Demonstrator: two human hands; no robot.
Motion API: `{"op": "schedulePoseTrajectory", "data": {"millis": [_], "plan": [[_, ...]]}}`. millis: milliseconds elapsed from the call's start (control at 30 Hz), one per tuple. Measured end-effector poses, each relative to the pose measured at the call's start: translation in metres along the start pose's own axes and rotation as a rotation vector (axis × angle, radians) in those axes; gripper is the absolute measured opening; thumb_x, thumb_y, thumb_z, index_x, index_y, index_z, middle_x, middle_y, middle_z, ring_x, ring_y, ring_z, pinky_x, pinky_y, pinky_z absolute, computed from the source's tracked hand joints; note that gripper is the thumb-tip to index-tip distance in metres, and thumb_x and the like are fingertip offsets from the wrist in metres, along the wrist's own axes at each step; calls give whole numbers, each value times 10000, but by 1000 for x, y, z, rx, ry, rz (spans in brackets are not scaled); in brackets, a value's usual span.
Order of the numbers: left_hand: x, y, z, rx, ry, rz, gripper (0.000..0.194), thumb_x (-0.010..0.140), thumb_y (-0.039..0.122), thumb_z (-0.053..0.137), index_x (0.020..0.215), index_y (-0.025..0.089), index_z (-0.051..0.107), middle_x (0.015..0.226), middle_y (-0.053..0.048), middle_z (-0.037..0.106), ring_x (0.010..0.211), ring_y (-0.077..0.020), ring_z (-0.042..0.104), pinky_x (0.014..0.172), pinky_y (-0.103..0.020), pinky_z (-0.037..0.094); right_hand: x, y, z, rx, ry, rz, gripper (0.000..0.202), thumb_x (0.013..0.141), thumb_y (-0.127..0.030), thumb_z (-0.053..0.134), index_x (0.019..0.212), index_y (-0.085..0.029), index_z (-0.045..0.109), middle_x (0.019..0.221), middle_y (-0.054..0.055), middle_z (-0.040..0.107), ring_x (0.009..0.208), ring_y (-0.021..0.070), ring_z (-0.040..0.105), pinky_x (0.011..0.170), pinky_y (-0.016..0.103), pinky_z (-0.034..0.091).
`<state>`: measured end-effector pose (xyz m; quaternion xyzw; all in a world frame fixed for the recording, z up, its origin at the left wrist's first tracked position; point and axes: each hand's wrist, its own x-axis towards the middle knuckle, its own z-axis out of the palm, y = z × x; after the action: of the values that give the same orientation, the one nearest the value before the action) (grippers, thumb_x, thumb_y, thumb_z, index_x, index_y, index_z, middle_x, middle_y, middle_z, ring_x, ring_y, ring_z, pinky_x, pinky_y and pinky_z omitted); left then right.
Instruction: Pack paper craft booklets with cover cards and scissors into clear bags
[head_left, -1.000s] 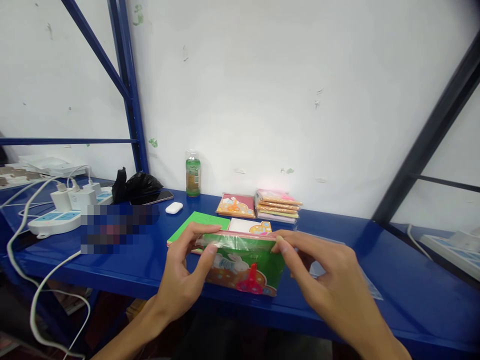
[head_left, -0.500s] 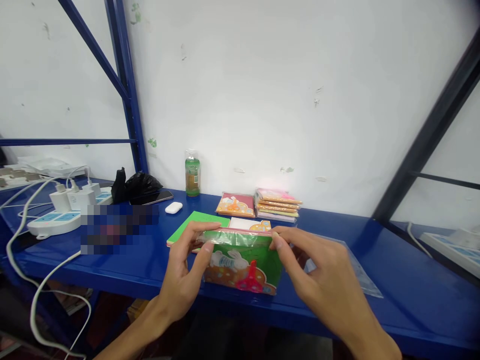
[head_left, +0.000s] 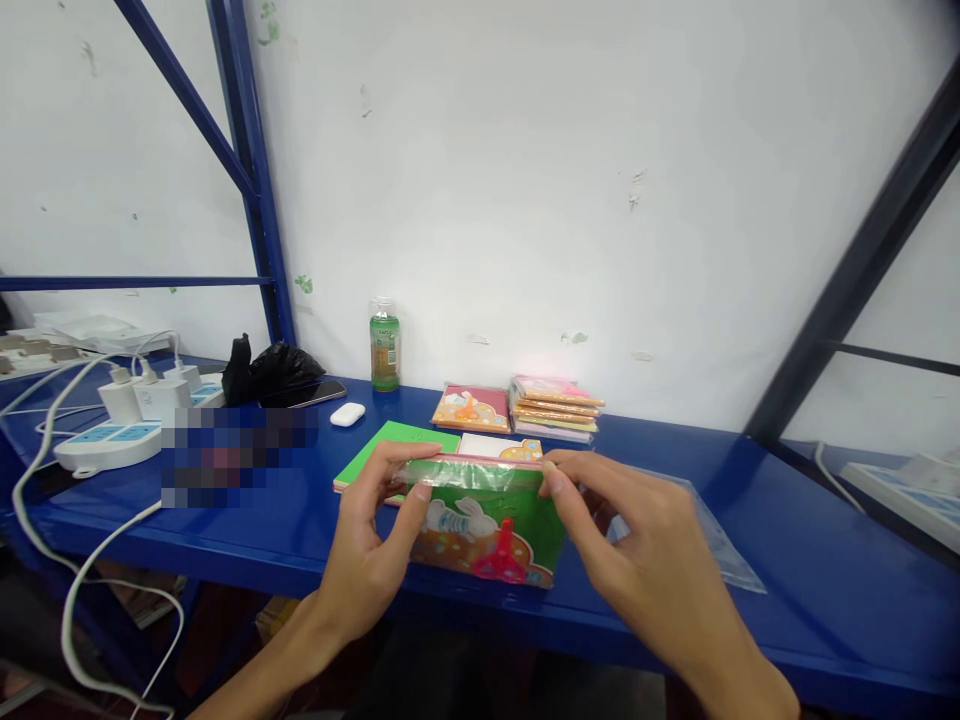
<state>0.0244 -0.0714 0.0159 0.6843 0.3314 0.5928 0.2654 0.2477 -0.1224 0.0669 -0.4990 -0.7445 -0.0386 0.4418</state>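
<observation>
Between my hands a clear plastic bag [head_left: 480,475] stands upright, with a green card [head_left: 525,510] in it that shows a white rabbit, and a pink-red plastic piece [head_left: 506,555] low on its front. My left hand [head_left: 379,525] pinches the bag's top left corner between thumb and fingers. At the top right corner my right hand [head_left: 626,530] grips it the same way. Behind the bag lie a stack of green cards [head_left: 397,450] and a white card with an orange patterned edge [head_left: 487,447], both partly hidden.
Packed cards [head_left: 471,408] and a taller stack of packets [head_left: 556,405] sit near the wall. Clear plastic bags [head_left: 724,540] lie at right. A bottle [head_left: 385,350], white earphone case [head_left: 348,414], phone [head_left: 319,395], black bag [head_left: 277,370] and power strip [head_left: 112,445] stand at left.
My left thumb has shifted very slightly along the bag's top edge. Both hands keep their hold, and the other things lie as before.
</observation>
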Motion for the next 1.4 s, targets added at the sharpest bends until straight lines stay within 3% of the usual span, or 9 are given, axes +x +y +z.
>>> {"op": "schedulePoseTrajectory", "data": {"millis": [1200, 1400], "plan": [[-1, 0, 6, -31, 1, -36, 205, 983, 310, 550, 1184, 272, 574, 1107, -34, 668, 920, -187, 652, 784, -286, 480, 3, -1, 5, 8, -48, 13, 195, 1006, -288, 494, 901, -238, 652, 904, -22, 694, 628, 115, 561, 624, 276, 390], [-1, -1, 9, -53, -17, -65, 281, 973, 326, 559, 1241, 249, 525, 1117, -56, 681, 945, -217, 678, 811, -313, 491, 4, 0, 8, 1, -38, 16, 206, 1008, -295, 488, 894, -235, 648, 896, -15, 694, 624, 119, 567, 634, 279, 397]]}}
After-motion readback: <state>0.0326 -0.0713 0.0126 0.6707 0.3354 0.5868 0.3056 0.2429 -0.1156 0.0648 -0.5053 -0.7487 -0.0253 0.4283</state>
